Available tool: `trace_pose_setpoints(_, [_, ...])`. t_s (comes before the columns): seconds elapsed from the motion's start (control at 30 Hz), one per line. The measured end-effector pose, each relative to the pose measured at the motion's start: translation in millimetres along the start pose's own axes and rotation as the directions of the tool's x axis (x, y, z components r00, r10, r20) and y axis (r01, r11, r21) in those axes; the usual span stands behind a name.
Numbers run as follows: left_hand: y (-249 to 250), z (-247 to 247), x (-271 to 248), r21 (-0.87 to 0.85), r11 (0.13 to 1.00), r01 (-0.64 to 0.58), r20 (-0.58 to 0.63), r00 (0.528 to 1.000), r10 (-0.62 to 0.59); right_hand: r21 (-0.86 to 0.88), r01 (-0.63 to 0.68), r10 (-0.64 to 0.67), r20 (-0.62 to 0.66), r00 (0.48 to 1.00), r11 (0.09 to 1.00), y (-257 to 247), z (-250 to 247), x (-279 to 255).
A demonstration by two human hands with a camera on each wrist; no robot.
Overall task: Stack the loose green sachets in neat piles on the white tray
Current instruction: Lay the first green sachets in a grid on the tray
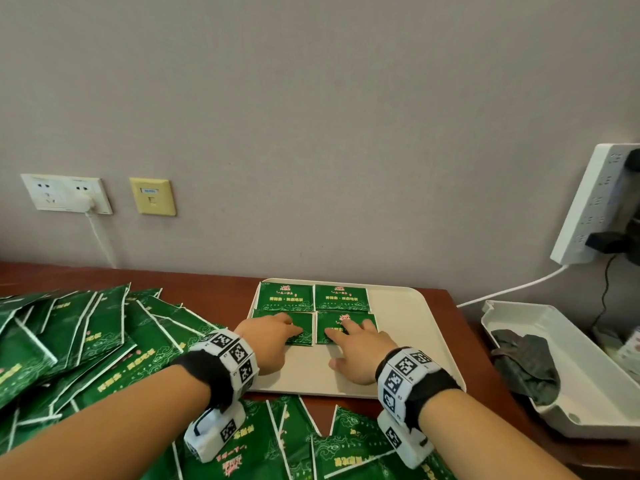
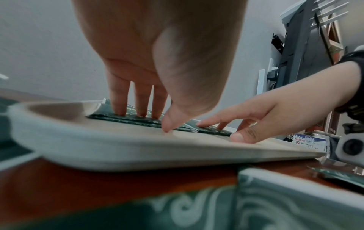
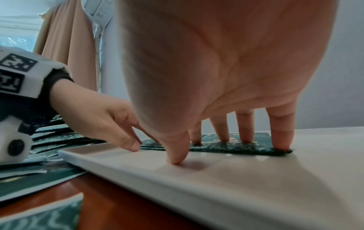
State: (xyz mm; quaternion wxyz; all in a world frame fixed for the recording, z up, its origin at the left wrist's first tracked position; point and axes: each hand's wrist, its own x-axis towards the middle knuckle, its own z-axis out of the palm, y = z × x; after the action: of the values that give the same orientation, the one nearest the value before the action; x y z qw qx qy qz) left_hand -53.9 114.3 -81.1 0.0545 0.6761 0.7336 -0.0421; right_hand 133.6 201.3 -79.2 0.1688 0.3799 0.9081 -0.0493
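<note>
Fingers point(image 2: 120, 99) of both hands straight, gripping nothing, pressing front 2 piles point(image 1: 360, 323) on tray point(image 1: 408, 327); risk: sachets skid w/ uneven push.

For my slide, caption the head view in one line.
Both hands, left hand and right hand, press green sachet piles flat on the white tray.

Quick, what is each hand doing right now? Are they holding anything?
Left hand: open, straight fingers pressing the near-left sachet pile on the white tray.
Right hand: open, fingers pressing the near-right sachet pile.
</note>
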Motion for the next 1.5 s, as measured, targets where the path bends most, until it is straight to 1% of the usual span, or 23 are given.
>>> trace_pose_setpoints(0.3, [-3, 2, 0, -0.002, 1.000, 0.001, 0.064, 0.998, -0.001, 0.000, -0.014, 0.014, -0.038, 0.999, 1.000, -3, 2, 2])
trace_pose_setpoints(0.4, [-4, 4, 0, 0.040, 0.999, -0.023, 0.064, 0.998, 0.020, 0.007, 0.004, -0.004, -0.015, 1.000, 1.000, -5, 2, 0])
trace_pose_setpoints(0.5, [-5, 8, 0, 0.036, 0.999, -0.039, 0.099, 0.994, 0.035, 0.032, 0.019, -0.019, 0.015, 1.000, 0.999, -6, 1, -1])
trace_pose_setpoints(0.67, [-7, 9, 2, 0.047, 0.998, -0.032, 0.114, 0.993, 0.026, 0.026, 0.017, -0.018, 0.017, 1.000, 1.000, -9, 0, 0])
trace_pose_setpoints(0.73, [-7, 8, 1, 0.026, 0.999, -0.027, 0.120, 0.992, 0.024, 0.033, 0.012, -0.012, 0.010, 1.000, 0.999, -8, 1, 0])
trace_pose_setpoints(0.8, [-9, 5, -3, -0.030, 0.999, -0.029, 0.097, 0.995, 0.032, 0.058, 0.014, -0.013, -0.018, 1.000, 0.998, -8, 0, -4])
trace_pose_setpoints(0.87, [-12, -2, -11, -0.060, 0.997, -0.049, 0.034, 0.998, 0.051, 0.098, 0.032, -0.025, -0.077, 0.997, 0.995, -7, -6, -11])
trace_pose_setpoints(0.93, [-11, -15, -24, -0.041, 0.995, -0.091, -0.001, 0.996, 0.092, 0.151, 0.086, -0.067, -0.125, 0.990, 0.985, -6, -17, -25])
trace_pose_setpoints(0.97, [-8, -23, -32, -0.053, 0.992, -0.117, 0.005, 0.993, 0.117, 0.169, 0.128, -0.105, -0.136, 0.985, 0.977, -6, -23, -34])
trace_pose_setpoints(1.03, [-1, -35, -49, -0.139, 0.976, -0.164, 0.060, 0.983, 0.174, 0.196, 0.203, -0.183, -0.117, 0.976, 0.959, -7, -32, -57])
trace_pose_setpoints(1.1, [8, -43, -67, -0.228, 0.957, -0.179, 0.175, 0.959, 0.221, 0.229, 0.236, -0.231, -0.046, 0.972, 0.945, -9, -37, -82])
trace_pose_setpoints(1.17, [19, -47, -84, -0.231, 0.953, -0.195, 0.308, 0.915, 0.262, 0.274, 0.214, -0.244, 0.081, 0.966, 0.938, -11, -34, -104])
trace_pose_setpoints(1.23, [30, -45, -96, -0.167, 0.961, -0.220, 0.401, 0.875, 0.270, 0.282, 0.193, -0.255, 0.201, 0.946, 0.940, -12, -24, -118])
trace_pose_setpoints(1.27, [33, -43, -100, -0.131, 0.965, -0.228, 0.419, 0.869, 0.263, 0.271, 0.182, -0.249, 0.238, 0.939, 0.945, -13, -18, -122])
trace_pose_setpoints(1.33, [36, -36, -104, -0.070, 0.968, -0.240, 0.411, 0.877, 0.247, 0.248, 0.162, -0.226, 0.256, 0.940, 0.955, -15, -6, -129])
trace_pose_setpoints(1.4, [35, -25, -107, -0.030, 0.969, -0.244, 0.383, 0.893, 0.236, 0.241, 0.151, -0.204, 0.216, 0.955, 0.959, -14, 6, -132])
trace_pose_setpoints(1.5, [33, -12, -111, -0.038, 0.975, -0.220, 0.336, 0.916, 0.220, 0.247, 0.134, -0.174, 0.148, 0.973, 0.960, -9, 22, -134])
